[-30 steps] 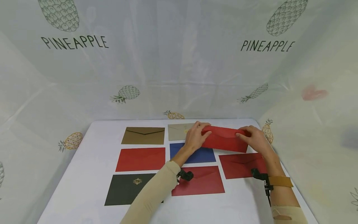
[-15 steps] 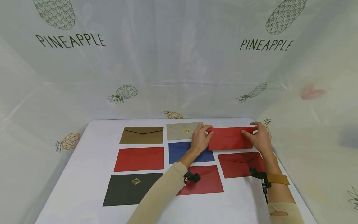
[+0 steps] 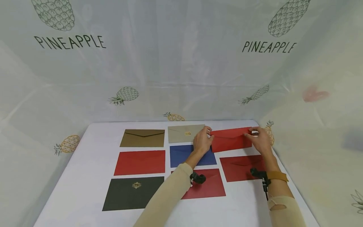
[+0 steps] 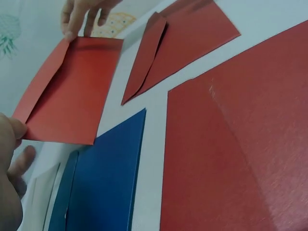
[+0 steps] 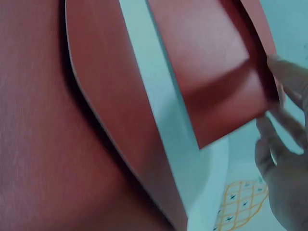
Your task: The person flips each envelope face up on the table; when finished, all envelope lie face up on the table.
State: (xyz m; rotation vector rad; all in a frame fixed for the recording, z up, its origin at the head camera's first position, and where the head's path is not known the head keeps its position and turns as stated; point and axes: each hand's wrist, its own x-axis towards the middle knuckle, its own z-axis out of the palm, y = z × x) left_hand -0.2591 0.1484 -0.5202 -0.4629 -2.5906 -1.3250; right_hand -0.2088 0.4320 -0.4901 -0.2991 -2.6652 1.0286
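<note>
A bright red envelope (image 3: 232, 140) is held between both hands at the far right of the table. My left hand (image 3: 202, 140) pinches its left end; in the left wrist view the thumb lies on the corner by the flap. At the opposite end my right hand (image 3: 261, 141) grips the upper right edge between thumb and fingers. The envelope sits a little tilted, right end higher in the head view, its flap along the far side. Just nearer lies a darker red envelope (image 3: 241, 168). A blue envelope (image 3: 181, 156) is partly hidden under the left wrist.
Flat on the white table (image 3: 73, 189) lie a brown envelope (image 3: 142, 138), a pale grey one with a gold mark (image 3: 181, 133), a red one (image 3: 139, 162), a dark green one (image 3: 127, 195) and a crimson one (image 3: 208, 186). A pineapple-print sheet (image 3: 175, 69) surrounds the table.
The held red envelope has turned: its left end was higher a second ago, it then lay nearly level, and now its right end is higher. The left hand moved slightly right.
</note>
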